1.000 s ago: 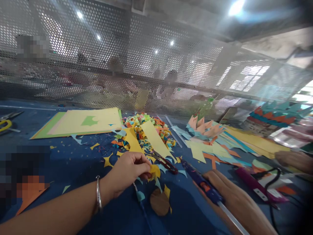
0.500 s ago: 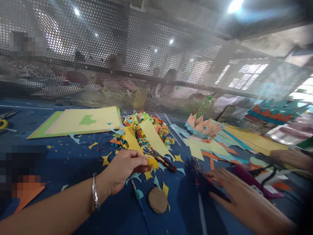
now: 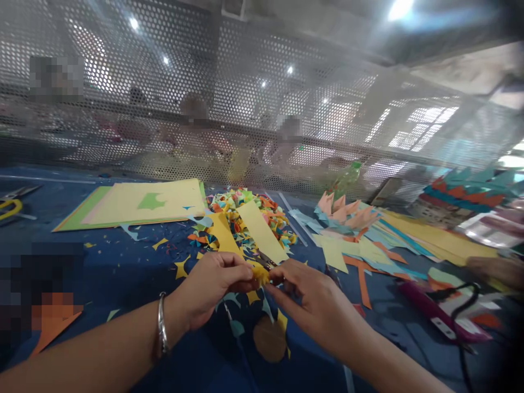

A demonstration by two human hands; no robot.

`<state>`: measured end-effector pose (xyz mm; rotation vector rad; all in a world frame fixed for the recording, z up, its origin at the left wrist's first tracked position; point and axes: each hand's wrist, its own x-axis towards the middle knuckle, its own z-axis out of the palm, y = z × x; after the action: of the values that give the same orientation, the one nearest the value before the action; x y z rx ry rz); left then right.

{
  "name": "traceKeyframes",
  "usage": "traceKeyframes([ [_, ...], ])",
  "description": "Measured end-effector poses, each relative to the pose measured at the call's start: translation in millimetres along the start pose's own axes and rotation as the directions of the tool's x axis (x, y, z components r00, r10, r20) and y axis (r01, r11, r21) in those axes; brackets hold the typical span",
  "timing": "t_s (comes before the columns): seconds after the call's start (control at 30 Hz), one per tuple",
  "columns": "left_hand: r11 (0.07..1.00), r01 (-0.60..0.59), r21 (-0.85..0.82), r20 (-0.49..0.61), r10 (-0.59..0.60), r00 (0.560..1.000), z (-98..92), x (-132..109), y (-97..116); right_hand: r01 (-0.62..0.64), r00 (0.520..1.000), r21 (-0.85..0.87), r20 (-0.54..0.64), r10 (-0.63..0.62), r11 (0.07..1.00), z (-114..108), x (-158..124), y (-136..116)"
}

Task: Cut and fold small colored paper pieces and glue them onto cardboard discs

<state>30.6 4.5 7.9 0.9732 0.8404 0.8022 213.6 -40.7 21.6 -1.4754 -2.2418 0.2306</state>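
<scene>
My left hand (image 3: 213, 286), with a silver bangle at the wrist, pinches a small curled piece of yellow paper (image 3: 260, 274) between thumb and fingers. The fingertips of my right hand (image 3: 313, 297) close on the right end of the same piece. Just behind it lies a pair of dark snips (image 3: 267, 258), partly hidden by my right hand. A round cardboard disc (image 3: 269, 337) lies below my hands, beside a thin blue stick (image 3: 245, 357). Beyond them, a yellow strip (image 3: 224, 233) and a pale yellow strip (image 3: 262, 232) rest against a heap of curled paper bits (image 3: 272, 210).
Stacked paper sheets (image 3: 123, 188) lie at the back left, and yellow-handled scissors (image 3: 12, 206) at the far left. Pink paper points (image 3: 347, 213) stand right of the heap. A purple power strip (image 3: 442, 316) with cables sits near another person's blurred hand (image 3: 489, 273). Metal mesh (image 3: 245, 98) borders the table.
My right hand has left the dark object at the right and come left to the yellow paper. My left hand stays on that piece. The view has shifted slightly.
</scene>
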Motion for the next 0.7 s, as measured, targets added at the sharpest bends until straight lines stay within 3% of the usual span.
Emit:
traceKeyframes([
  [0.17, 0.997, 0.022, -0.072, 0.034, -0.02, 0.999, 1.1, -0.4, 1.0, 0.002, 0.999, 0.043, -0.04, 0.0, 0.999, 3.0, 2.6, 1.3],
  [0.3, 0.999, 0.039, 0.019, 0.087, -0.041, 0.995, 0.1, -3.0, 0.2, -0.023, 0.998, 0.087, -0.054, 0.028, 0.996, 1.6, 1.3, 2.3],
  [0.53, 0.979, -0.133, 0.152, 0.132, 0.113, 0.985, -0.1, -1.2, -4.3, -0.04, 0.999, 0.186, -0.012, 0.043, 0.982, 1.6, 1.3, 0.2],
  [0.7, 0.894, -0.311, 0.321, 0.102, 0.294, 0.95, -3.9, 0.1, -5.5, -0.017, 1.0, 0.297, -0.005, 0.019, 0.955, 3.5, 3.9, -2.0],
])
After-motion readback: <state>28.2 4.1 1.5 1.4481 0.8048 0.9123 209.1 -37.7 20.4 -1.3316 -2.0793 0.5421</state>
